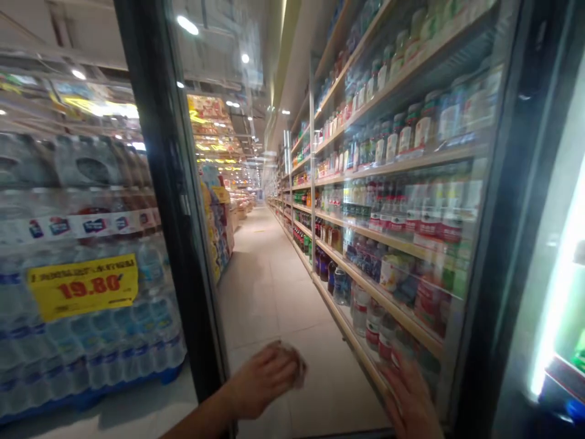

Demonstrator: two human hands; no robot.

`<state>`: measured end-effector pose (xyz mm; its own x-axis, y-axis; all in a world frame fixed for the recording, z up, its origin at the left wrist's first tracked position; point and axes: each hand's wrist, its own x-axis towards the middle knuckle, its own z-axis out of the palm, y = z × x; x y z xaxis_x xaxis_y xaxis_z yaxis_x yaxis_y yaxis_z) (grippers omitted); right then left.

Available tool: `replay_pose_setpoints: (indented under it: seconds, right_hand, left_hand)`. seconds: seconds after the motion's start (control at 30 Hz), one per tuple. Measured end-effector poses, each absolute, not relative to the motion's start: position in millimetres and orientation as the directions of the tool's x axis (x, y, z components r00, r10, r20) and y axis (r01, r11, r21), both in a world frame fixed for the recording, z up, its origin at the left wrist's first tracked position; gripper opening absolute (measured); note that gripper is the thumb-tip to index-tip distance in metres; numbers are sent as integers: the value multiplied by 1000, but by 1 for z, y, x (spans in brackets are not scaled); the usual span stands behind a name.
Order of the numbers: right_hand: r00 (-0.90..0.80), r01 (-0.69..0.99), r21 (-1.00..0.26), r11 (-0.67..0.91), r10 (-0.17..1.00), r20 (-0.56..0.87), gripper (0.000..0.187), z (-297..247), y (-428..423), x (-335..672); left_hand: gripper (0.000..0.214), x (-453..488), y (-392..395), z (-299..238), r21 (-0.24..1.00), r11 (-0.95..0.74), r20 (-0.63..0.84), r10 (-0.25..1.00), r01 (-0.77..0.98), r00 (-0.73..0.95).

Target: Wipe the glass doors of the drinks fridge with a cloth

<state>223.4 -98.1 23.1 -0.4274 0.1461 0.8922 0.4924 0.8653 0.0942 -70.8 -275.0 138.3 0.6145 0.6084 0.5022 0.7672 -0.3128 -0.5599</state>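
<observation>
My left hand point(262, 381) reaches in from the lower left, in front of the glass door point(274, 292). Its fingers are closed around a small, crumpled brownish cloth point(298, 364), blurred and partly covered by the fingers. At the lower right is my right hand point(409, 393), smeared by motion, its fingers stretched out and holding nothing I can see. It is near the glass; whether it touches is unclear. A dark frame point(171, 201) borders the door on the left, and another dark upright runs along the right.
Through the glass, shelves of bottled drinks point(393, 225) line a pale aisle floor point(260, 292). On the left stand stacked packs of water bottles point(91, 347) with a yellow price sign point(85, 286). A bright light strip point(555, 292) glows at the far right.
</observation>
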Motion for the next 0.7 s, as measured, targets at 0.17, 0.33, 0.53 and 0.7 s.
replay_pose_setpoints:
  seconds: [0.17, 0.33, 0.53, 0.7]
  right_hand:
    - [-454, 415, 122, 902, 89, 887, 40, 39, -111, 204]
    - [-480, 425, 156, 892, 76, 874, 42, 40, -115, 206]
    - [-508, 409, 135, 902, 102, 855, 41, 49, -117, 209]
    - [-469, 419, 85, 904, 135, 873, 39, 49, -118, 210]
  left_hand:
    - [37, -68, -274, 148, -497, -323, 452, 696, 805, 558]
    - [32, -73, -288, 156, -614, -420, 284, 673, 669, 683]
    - [35, -84, -289, 150, -625, -152, 596, 540, 766, 594]
    - [36, -79, -294, 135, -636, -465, 277, 607, 616, 745]
